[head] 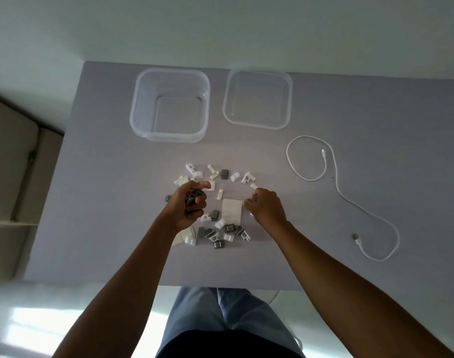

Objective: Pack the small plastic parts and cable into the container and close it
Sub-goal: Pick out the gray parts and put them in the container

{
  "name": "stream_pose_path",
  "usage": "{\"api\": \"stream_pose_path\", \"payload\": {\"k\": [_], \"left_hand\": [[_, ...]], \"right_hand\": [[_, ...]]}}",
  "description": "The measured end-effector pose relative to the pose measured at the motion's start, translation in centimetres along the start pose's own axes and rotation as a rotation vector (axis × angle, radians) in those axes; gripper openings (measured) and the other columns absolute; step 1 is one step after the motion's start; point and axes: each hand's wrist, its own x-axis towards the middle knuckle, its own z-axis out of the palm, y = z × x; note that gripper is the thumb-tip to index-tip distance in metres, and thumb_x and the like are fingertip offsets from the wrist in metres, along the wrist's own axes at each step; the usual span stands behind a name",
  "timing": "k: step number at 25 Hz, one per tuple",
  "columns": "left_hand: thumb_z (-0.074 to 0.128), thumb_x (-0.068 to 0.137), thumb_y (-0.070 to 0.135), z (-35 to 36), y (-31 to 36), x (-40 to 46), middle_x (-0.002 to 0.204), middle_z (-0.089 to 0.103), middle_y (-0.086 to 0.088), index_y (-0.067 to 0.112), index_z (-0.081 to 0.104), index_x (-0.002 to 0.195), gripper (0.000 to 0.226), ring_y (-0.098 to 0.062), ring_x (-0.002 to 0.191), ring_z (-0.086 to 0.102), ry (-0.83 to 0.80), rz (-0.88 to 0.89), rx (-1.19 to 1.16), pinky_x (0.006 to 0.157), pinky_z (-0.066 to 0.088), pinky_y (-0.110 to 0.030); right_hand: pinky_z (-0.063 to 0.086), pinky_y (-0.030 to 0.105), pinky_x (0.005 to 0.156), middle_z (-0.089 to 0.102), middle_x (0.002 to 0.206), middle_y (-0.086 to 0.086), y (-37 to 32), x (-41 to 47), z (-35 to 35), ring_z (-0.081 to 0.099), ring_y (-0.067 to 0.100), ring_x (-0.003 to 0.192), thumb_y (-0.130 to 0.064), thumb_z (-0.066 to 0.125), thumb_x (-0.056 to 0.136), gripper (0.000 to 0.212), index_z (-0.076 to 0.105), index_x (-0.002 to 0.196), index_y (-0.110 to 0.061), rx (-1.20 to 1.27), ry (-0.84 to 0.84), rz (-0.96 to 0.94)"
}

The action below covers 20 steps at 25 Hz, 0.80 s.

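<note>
My left hand point(191, 206) curls round grey clips; right hand point(266, 206) fingers pinch a white one. Small plastic parts point(220, 228) litter the desk point(104, 202), light, slippery: scoop handfuls. Cable point(334, 174) floppy; container point(170, 105) empty

Pretty dim overall, kind of a flat bluish-grey cast over everything. The brightest spot is the floor point(40, 324) at the lower left, where daylight lands in soft streaks and nearly blows out. Shadows on the table point(104, 202) are faint and soft, no hard edges anywhere. The clear container point(169, 105) and lid point(257, 99) catch thin highlights along their rims (nothing harsh). Whole frame is a bit soft and smeary, small stuff in the middle loses detail. Wide-angle stretch shows at the bottom corners, where the forearms balloon outward.
</note>
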Motion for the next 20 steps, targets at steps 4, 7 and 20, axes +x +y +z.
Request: {"api": "stream_pose_path", "payload": {"k": [4, 7, 20], "left_hand": [[0.054, 0.09, 0.034, -2.9, 1.7, -1.1, 0.053, 0.042, 0.004, 0.018, 0.058, 0.072, 0.025, -0.005, 0.036, 0.027, 0.019, -0.018, -0.1, 0.036, 0.009, -0.018], [0.057, 0.093, 0.037, -4.6, 3.2, -1.6, 0.06, 0.05, 0.005, 0.02, 0.051, 0.07, 0.029, -0.002, 0.039, 0.037, 0.06, -0.044, -0.088, 0.03, 0.019, -0.014], [0.06, 0.087, 0.058, -10.2, 6.0, 0.3, 0.051, 0.053, -0.01, 0.001, 0.061, 0.059, 0.063, -0.024, 0.049, 0.052, 0.461, 0.101, 1.348, 0.054, 0.044, -0.031]], "right_hand": [[0.039, 0.029, 0.064, 0.068, 0.088, 0.014, -1.1, 0.6, 1.0, 0.066, 0.034, 0.086, -0.026, 0.063, 0.086, 0.018, 0.053, 0.078, -0.013, -0.129, -0.007, 0.043], [0.04, 0.029, 0.065, 0.068, 0.091, 0.016, -1.8, 0.5, 1.5, 0.066, 0.037, 0.088, -0.02, 0.061, 0.087, 0.012, 0.058, 0.084, -0.009, -0.1, 0.038, 0.092], [0.024, 0.022, 0.04, 0.038, 0.057, -0.002, -8.1, -1.8, 2.0, 0.03, 0.01, 0.048, -0.021, 0.054, 0.093, 0.022, 0.051, 0.072, -0.015, 1.525, -0.36, 0.337]]}}
